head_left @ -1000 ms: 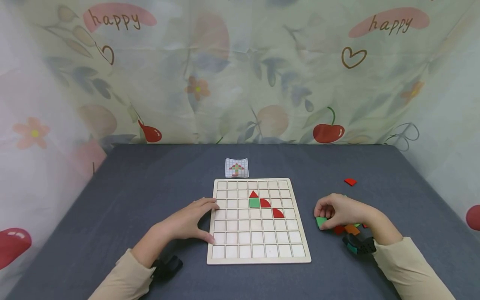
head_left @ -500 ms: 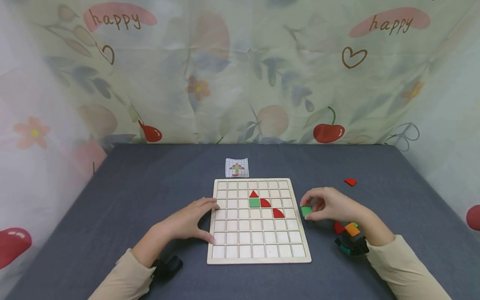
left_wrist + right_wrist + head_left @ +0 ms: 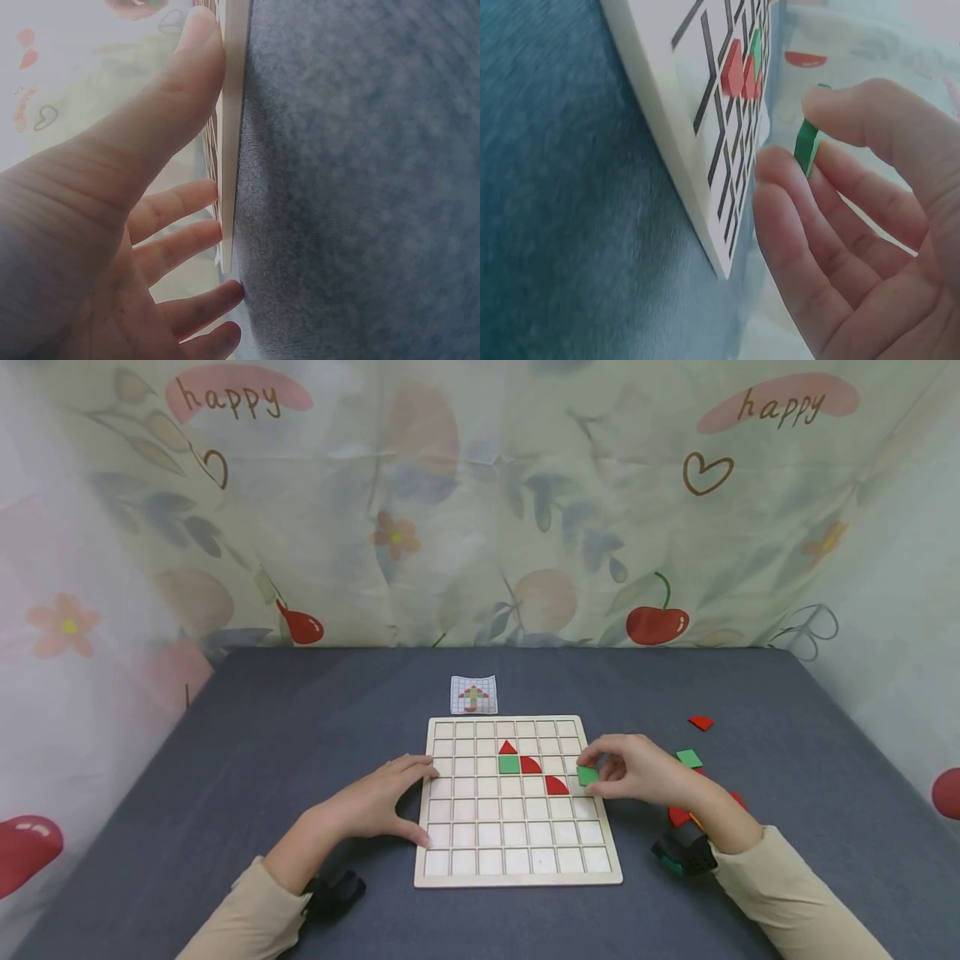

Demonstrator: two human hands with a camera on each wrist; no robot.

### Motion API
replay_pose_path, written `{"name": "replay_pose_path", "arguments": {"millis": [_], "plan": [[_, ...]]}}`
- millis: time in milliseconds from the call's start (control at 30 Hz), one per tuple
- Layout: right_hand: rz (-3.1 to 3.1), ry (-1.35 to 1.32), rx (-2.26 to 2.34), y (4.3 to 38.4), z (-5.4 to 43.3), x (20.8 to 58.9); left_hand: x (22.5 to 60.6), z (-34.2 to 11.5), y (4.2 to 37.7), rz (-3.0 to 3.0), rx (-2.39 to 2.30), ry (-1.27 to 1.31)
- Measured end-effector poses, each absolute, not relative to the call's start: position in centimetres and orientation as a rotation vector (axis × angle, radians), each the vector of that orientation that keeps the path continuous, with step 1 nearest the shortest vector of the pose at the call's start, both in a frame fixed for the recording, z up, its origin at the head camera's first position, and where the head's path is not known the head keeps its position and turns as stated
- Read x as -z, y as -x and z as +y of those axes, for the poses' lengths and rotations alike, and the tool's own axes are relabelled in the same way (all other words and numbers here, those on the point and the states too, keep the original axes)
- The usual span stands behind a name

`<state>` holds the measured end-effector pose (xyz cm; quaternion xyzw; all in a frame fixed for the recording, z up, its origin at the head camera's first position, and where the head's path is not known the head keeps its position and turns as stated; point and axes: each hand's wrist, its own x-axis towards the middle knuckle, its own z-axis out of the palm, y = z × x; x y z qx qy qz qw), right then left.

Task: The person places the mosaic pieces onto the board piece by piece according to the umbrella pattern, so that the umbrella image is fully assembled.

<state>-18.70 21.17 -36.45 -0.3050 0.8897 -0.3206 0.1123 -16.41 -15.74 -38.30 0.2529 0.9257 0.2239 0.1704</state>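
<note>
My right hand [image 3: 637,768] pinches a green square tile [image 3: 587,776] between thumb and fingers, over the right edge of the white grid board [image 3: 489,875]. In the right wrist view the green tile [image 3: 807,142] stands on edge in the fingertips, apart from the board. My left hand [image 3: 367,806] lies along the board's left edge with thumb and fingers spread, touching the rim [image 3: 234,112]. Set in the grid are a red triangle [image 3: 507,748], a green square [image 3: 509,765] and two red quarter-circles, one beside the green square [image 3: 529,766], the other lower right [image 3: 556,786].
A small card [image 3: 473,696] with a printed grid pattern lies behind the board. To the right, a loose green tile [image 3: 688,758] and several red and orange pieces lie partly hidden under the right forearm. Farther back is a lone red piece [image 3: 701,723].
My right hand has carried the green tile leftward from the loose pieces to above the board's right edge, uncovering another green tile. My left hand has stayed in place.
</note>
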Motion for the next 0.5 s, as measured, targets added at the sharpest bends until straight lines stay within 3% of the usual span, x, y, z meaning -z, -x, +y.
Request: {"name": "replay_pose_path", "arguments": {"millis": [500], "plan": [[2.646, 0.9, 0.937, 19.0, 18.0, 36.4, 38.3, -15.7, 16.4, 2.626, -0.642, -0.725]]}}
